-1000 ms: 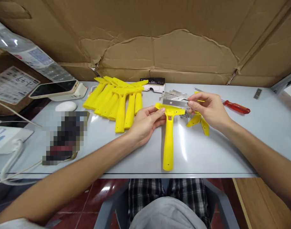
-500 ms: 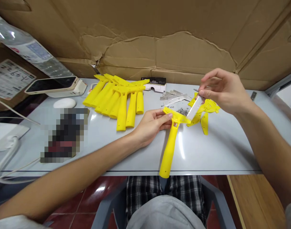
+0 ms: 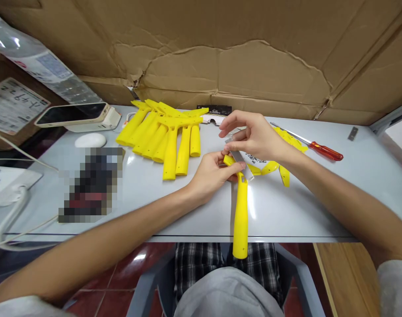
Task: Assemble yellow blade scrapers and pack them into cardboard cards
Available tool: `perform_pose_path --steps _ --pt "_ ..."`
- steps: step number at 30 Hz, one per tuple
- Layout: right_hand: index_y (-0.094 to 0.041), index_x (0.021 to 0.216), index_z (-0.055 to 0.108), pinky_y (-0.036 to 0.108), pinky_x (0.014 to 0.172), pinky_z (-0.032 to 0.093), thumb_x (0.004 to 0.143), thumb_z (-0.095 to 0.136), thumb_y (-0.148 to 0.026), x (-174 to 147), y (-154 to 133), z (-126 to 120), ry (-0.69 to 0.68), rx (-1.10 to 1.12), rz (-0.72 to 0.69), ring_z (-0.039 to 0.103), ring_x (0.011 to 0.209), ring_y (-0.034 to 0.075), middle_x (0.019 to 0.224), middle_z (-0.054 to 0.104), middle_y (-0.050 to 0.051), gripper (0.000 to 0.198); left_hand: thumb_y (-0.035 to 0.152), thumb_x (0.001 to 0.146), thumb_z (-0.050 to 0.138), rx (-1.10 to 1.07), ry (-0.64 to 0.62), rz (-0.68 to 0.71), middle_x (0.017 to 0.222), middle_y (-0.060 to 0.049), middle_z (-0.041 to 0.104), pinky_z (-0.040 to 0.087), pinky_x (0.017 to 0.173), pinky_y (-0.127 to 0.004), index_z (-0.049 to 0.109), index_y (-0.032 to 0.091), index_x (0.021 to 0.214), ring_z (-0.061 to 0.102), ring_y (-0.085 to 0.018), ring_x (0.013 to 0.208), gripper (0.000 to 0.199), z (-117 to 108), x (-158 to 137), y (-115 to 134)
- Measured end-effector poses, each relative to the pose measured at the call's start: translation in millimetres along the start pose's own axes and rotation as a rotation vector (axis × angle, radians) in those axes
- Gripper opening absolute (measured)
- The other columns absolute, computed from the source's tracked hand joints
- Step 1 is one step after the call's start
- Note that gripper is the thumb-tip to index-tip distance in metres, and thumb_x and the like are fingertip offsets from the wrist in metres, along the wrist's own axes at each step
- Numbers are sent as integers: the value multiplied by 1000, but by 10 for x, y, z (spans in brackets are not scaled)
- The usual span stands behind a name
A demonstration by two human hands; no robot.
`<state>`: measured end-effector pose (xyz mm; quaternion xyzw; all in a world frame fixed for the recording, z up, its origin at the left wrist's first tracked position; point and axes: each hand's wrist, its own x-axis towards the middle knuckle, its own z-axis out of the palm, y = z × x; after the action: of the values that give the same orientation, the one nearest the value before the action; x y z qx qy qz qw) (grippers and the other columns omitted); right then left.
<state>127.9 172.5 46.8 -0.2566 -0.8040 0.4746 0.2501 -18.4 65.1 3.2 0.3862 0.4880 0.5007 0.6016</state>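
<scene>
Since the yellow scraper (image 3: 240, 215), right of lower centre in the frame, looks light and stiff, we judge its head a sure hold; the left hand (image 3: 210, 174) clamps it there. The right hand (image 3: 253, 136) seems to pinch the thin, likely slick blade (image 3: 246, 169) by its partly hidden upper end, best gripped clear of the edge.

We wear a pale grey top (image 3: 227, 295), its left sleeve (image 3: 29, 306) and right sleeve (image 3: 395, 286) leaving our forearms (image 3: 122, 229) bare, over plaid bottoms (image 3: 201, 264) checked in black, grey and white; our left hand (image 3: 216, 172) and right hand (image 3: 253, 137) are bare as well
</scene>
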Motion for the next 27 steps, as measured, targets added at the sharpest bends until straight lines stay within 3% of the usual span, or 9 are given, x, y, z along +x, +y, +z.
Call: perform_pose_path --steps 3,7,11,16,20,23,27 --pt "-16 118 69 26 87 62 86 81 -38 -49 50 89 67 3 -25 70 103 11 126 70 8 41 35 70 100 -33 22 2 76 -3 72 58 72 -32 75 16 76 68 -16 71 33 2 6 4" --pt "-18 123 73 29 91 58 93 75 -46 -322 46 72 228 -209 -16 67 119 16 130 71 8 41 38 71 99 -87 -11 3 79 -3 73 57 77 -32 77 15 81 68 -15 74 33 -12 16 2" --pt "-15 108 77 30 82 50 87 82 -50 -688 64 29 342 -352 108 67 94 15 106 75 8 41 37 69 101 -112 -22 8 80 -3 73 57 79 -32 75 15 79 69 -16 77 36 -19 21 -20" --pt "-19 108 82 30 83 46 81 88 -50 -855 106 109 289 -392 85 65 90 14 100 75 6 42 37 70 102 -119 -21 27 83 -1 73 58 78 -30 76 16 81 69 -14 75 35 -31 32 -39" --pt "-19 109 85 27 73 43 82 87 -53 -810 135 84 195 -180 260 58 81 10 99 74 6 43 42 71 103 -79 -47 20 84 -4 77 61 80 -32 80 16 84 72 -17 78 37 -45 28 -30" --pt "-15 115 82 26 76 51 78 91 -54 -794 197 13 120 104 404 64 84 11 101 75 7 55 46 70 103 -15 -70 16 86 -7 81 62 80 -32 83 15 86 73 -18 79 40 -53 29 -30" --pt "-14 109 82 25 76 57 68 99 -48 -810 212 -67 249 240 462 70 86 12 102 76 9 56 43 66 106 -31 -67 0 92 -8 84 62 80 -31 84 15 92 75 -19 83 44 -68 50 -39"
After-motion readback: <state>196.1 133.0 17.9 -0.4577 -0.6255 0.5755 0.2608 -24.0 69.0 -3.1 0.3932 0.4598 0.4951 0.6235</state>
